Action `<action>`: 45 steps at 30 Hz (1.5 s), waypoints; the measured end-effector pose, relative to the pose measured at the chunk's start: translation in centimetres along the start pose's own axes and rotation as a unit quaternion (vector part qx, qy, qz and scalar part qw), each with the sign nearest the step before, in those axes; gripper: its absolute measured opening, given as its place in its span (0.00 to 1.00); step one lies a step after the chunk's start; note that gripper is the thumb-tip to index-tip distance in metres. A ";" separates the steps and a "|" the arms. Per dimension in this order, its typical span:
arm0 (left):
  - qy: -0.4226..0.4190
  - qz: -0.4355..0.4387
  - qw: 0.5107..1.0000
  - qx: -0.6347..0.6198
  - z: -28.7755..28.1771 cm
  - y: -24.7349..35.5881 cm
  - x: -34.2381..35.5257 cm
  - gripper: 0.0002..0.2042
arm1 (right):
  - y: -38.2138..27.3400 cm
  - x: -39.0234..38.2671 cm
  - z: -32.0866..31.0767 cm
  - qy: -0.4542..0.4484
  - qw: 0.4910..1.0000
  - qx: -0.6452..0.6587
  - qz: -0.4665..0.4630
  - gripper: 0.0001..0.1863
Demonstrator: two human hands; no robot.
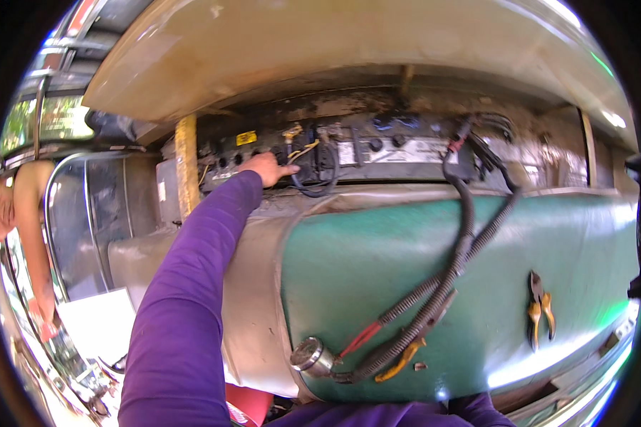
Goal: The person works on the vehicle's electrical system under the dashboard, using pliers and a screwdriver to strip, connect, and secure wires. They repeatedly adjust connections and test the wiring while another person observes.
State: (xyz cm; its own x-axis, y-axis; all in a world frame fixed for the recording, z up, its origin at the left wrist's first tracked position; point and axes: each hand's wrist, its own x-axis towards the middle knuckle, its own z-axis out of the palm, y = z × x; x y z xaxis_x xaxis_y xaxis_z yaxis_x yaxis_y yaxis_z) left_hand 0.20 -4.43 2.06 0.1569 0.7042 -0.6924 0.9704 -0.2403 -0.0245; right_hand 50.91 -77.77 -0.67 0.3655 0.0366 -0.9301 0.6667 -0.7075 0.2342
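My left hand, at the end of a purple sleeve, rests at the front top edge of a dark battery with round caps. The thumb points right and the hand looks empty, though its other fingers are partly hidden. Just right of it are a yellowish wire and a looped black cable. A second battery with a pale top sits farther right. Thick corrugated cables run from its right end down over the green seat cushion. My right hand is out of view; purple cloth shows at the lower edge.
A round metal-rimmed part and a yellow-handled tool lie by the cables. Pliers with yellow handles lie on the cushion's right. A raised tan panel overhangs the batteries, beside a yellow post. Another person is at far left.
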 end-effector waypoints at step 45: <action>-0.038 -0.017 0.952 -0.302 0.0 0.0 0.0 0.23 | -84.6 -9.2 -38.4 0.122 0.692 -0.459 -0.543 0.23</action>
State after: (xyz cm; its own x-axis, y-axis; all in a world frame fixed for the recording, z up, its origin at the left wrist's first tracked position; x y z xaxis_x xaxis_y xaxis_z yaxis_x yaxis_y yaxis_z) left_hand 0.18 -4.45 2.07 0.1314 0.6488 -0.7495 0.9072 0.2260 0.3547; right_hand 16.08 8.91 -1.03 -0.6517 0.3920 -0.6493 0.7248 0.5742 -0.3809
